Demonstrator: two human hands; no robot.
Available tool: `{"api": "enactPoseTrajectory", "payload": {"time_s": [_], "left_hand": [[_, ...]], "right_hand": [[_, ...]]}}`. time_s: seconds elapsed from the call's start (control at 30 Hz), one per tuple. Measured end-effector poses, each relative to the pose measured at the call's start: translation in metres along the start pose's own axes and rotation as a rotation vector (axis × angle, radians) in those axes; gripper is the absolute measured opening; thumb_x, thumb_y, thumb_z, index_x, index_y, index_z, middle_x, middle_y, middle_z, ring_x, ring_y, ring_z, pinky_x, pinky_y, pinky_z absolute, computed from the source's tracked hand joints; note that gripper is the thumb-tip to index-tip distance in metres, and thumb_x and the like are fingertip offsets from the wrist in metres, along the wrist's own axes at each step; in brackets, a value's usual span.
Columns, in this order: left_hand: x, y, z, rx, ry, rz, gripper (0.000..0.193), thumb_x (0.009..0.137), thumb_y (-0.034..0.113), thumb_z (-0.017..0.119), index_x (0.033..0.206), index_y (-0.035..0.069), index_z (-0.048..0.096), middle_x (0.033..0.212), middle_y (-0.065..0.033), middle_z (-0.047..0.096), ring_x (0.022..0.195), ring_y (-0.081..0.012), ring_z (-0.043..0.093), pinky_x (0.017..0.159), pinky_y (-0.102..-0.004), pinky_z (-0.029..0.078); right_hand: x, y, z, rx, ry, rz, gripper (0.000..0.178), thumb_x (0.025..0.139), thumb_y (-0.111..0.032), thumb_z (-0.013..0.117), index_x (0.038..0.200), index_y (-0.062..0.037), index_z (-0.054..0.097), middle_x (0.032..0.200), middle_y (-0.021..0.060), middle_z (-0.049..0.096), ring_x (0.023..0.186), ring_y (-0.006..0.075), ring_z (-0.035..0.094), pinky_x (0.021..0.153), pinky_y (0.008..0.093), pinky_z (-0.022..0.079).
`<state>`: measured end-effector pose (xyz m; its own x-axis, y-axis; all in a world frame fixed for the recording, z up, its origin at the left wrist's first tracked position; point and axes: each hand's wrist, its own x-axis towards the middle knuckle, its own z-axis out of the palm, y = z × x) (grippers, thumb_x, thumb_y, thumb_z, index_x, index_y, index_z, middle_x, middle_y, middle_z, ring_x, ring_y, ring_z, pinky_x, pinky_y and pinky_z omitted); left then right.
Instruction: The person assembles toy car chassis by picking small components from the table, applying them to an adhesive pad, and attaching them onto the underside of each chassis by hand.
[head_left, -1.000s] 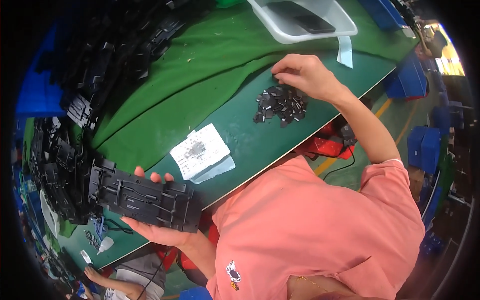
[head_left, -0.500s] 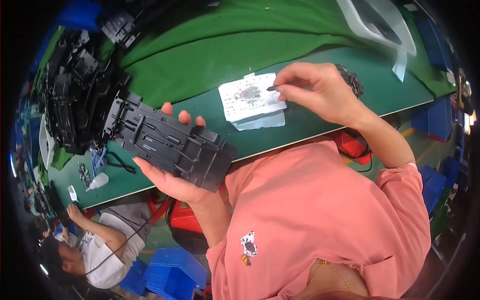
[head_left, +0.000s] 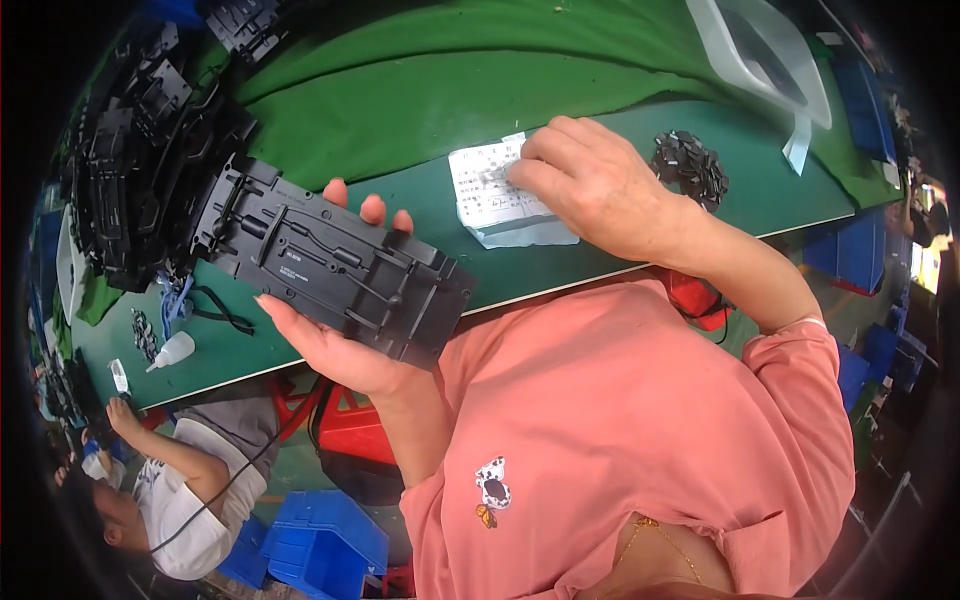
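My left hand (head_left: 338, 345) grips a long black plastic toy-car chassis (head_left: 330, 265) from beneath, fingertips showing past its far edge and the thumb along the near edge. The molded face is turned up, tilted above the table edge. My right hand (head_left: 595, 190) is closed in a pinch over a white printed card (head_left: 480, 205) with a dark grey smudge. Its fingertips reach that smudge; the small black piece seen in them earlier is now hidden behind the fingers. Just right of this hand lies a pile of small black parts (head_left: 690, 168).
Many black plastic chassis parts (head_left: 130, 190) are heaped at the left. A white squeeze bottle (head_left: 174, 350) lies near the table's front edge. Green cloth (head_left: 420, 95) covers the back, with a white plastic frame (head_left: 760, 55) on it. A co-worker (head_left: 185, 480) sits at lower left.
My right hand has moved left and down onto the card, taking its small black piece out of sight. The parts pile shows more fully. My left hand still holds the chassis.
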<state>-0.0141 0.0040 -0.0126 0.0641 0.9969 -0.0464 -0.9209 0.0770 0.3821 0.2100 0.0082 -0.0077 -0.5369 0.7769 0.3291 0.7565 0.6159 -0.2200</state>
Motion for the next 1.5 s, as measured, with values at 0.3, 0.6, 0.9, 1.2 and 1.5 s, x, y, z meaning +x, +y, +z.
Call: {"api": "enactPoseTrajectory", "payload": {"time_s": [0.3,0.6,0.9,1.2,1.5], "left_hand": [[0.001,0.002,0.002,-0.009,-0.002,-0.002,0.071,0.093,0.058,0.028,0.14,0.005,0.027,0.134,-0.0221,0.039,0.11,-0.0345,0.052,0.093,-0.0516,0.042],[0.006,0.004,0.004,-0.009,0.037,-0.056,0.066,0.094,0.054,0.029,0.138,0.006,0.031,0.133,-0.0207,0.041,0.112,-0.0338,0.051,0.094,-0.0512,0.042],[0.007,-0.002,0.012,0.051,0.069,-0.058,0.064,0.094,0.053,0.03,0.137,0.006,0.031,0.132,-0.0202,0.042,0.111,-0.033,0.051,0.094,-0.0509,0.042],[0.005,-0.003,0.01,0.063,0.074,-0.062,0.064,0.094,0.054,0.03,0.137,0.006,0.032,0.131,-0.0204,0.044,0.111,-0.0329,0.051,0.094,-0.05,0.043],[0.005,-0.003,0.011,0.088,0.071,-0.053,0.065,0.094,0.054,0.029,0.137,0.005,0.031,0.131,-0.0206,0.044,0.111,-0.0333,0.051,0.094,-0.0507,0.042]], "right_hand": [[0.008,0.001,-0.003,0.023,-0.028,-0.012,0.012,0.074,-0.002,0.06,0.086,-0.0025,0.06,0.082,0.0084,0.056,0.071,0.0218,0.054,0.064,0.0313,0.044],[0.015,0.015,-0.018,1.693,-0.149,1.031,0.009,0.083,-0.008,0.062,0.082,0.0005,0.06,0.063,-0.0033,0.046,0.05,0.0039,0.033,0.044,0.0206,0.024],[0.005,0.008,-0.012,0.666,0.156,0.348,0.007,0.082,-0.008,0.061,0.083,-0.0013,0.06,0.066,0.0029,0.052,0.053,0.0102,0.044,0.048,0.0265,0.037],[-0.002,0.02,-0.008,0.032,-0.021,-0.217,0.01,0.069,-0.01,0.058,0.075,-0.0044,0.053,0.076,0.0058,0.049,0.071,0.0208,0.053,0.061,0.0324,0.048],[-0.003,0.019,-0.005,0.136,-0.005,-0.089,0.012,0.072,-0.004,0.061,0.083,-0.0028,0.059,0.075,0.0062,0.051,0.067,0.0228,0.052,0.058,0.0328,0.046]]}}
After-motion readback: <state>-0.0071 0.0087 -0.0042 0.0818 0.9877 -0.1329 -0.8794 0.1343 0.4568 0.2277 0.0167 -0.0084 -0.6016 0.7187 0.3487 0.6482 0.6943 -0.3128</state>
